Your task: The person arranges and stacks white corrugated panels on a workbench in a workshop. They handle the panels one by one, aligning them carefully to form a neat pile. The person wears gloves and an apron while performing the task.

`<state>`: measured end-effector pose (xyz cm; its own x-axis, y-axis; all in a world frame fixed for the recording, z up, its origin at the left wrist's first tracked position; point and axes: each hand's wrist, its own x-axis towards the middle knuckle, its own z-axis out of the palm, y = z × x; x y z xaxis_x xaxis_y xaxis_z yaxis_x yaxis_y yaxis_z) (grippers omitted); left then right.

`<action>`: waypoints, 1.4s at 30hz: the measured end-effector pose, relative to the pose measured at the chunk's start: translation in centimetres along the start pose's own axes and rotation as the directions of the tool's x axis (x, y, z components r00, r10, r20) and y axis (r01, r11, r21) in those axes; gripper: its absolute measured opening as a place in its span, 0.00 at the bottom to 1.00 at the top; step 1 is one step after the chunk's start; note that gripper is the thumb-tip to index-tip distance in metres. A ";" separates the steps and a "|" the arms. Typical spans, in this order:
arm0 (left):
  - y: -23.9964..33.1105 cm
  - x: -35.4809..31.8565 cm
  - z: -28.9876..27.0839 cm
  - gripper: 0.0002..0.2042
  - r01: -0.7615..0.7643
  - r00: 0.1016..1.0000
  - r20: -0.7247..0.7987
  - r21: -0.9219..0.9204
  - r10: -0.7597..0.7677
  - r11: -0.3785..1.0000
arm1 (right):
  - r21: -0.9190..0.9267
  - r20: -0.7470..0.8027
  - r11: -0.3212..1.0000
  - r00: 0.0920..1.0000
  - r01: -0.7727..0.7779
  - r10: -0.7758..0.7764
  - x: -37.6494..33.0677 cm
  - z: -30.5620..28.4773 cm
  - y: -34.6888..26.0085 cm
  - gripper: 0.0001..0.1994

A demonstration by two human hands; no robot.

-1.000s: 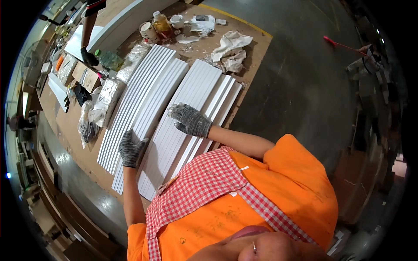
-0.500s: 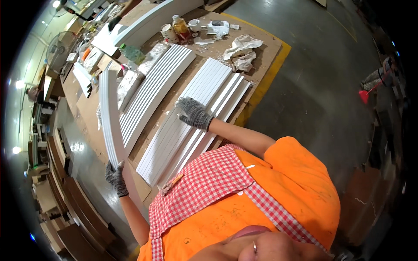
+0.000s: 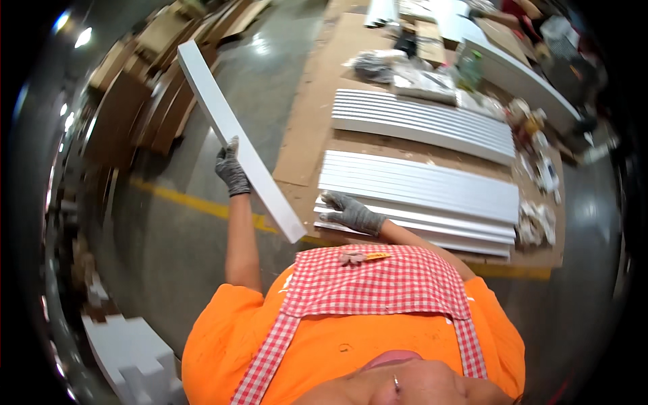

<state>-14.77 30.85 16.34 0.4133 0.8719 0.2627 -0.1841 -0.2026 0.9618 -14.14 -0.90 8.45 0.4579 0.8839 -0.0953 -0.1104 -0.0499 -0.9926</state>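
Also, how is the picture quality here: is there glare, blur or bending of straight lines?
Head view: the fisheye bends the long white strip and the white slat panels toward the rim; ceiling lights glare on the glossy floor; the corners are black; the left hand and right hand look sharp, while the far clutter is soft.

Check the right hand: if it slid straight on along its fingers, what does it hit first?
The right hand, grey-gloved, lies flat on the near stack of long white ribbed panels, fingers pointing left. Straight on, it probably runs off the stack's end toward the white board in the left hand; depth unclear.
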 end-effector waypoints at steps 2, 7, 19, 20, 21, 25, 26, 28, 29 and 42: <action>-0.2 -1.1 -2.5 0.15 0.124 0.985 -0.101 -0.171 -0.143 0.977 | -0.153 0.109 0.983 0.987 -0.097 0.115 0.9 0.6 0.0 0.38; -2.3 -3.7 -9.5 0.16 0.155 0.885 -0.334 -0.445 -0.324 0.882 | -0.285 0.257 0.942 0.932 -0.179 0.255 1.7 3.0 -2.5 0.40; -5.2 -5.9 -13.4 0.27 0.172 0.957 -0.116 -0.511 -0.266 0.842 | 0.318 -0.091 0.946 0.992 -0.057 0.090 2.2 0.4 -3.4 0.40; -5.9 -5.8 -12.5 0.27 0.204 0.966 -0.038 -0.495 -0.256 0.844 | 0.419 -0.177 0.908 0.981 -0.001 0.083 2.0 -0.1 -4.4 0.39; -5.4 -6.0 -10.5 0.26 0.221 0.968 0.006 -0.500 -0.252 0.837 | 0.431 -0.268 0.900 0.962 0.071 0.052 1.8 -1.3 -3.7 0.39; -5.1 -3.8 -7.7 0.28 0.172 0.980 0.015 -0.580 -0.200 0.797 | 0.420 -0.504 0.864 0.863 0.276 -0.030 1.2 -5.1 -2.8 0.33; -3.7 -2.1 -7.0 0.30 0.192 0.980 0.077 -0.582 -0.181 0.790 | 0.383 -0.593 0.864 0.804 0.327 -0.042 -0.3 -6.5 -3.2 0.33; -5.1 3.9 -9.9 0.31 0.127 0.984 -0.044 -0.501 -0.172 0.856 | 0.361 -0.651 0.883 0.759 0.299 0.009 -2.8 -8.1 -3.7 0.33; -4.3 5.1 -8.9 0.28 0.067 0.986 -0.108 -0.452 -0.130 0.889 | 0.354 -0.686 0.882 0.727 0.310 0.020 -4.2 -9.6 -3.2 0.34; -7.4 1.0 7.8 0.16 0.357 0.881 0.427 -0.321 -0.202 0.878 | 0.001 -0.996 0.965 0.088 0.262 -0.023 -23.8 -16.3 2.9 0.24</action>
<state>-6.04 29.68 10.11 0.7823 0.6190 0.0699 -0.3001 0.2761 0.9131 -10.97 -29.67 6.61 0.9213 -0.3841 -0.0602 0.0123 0.1835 -0.9829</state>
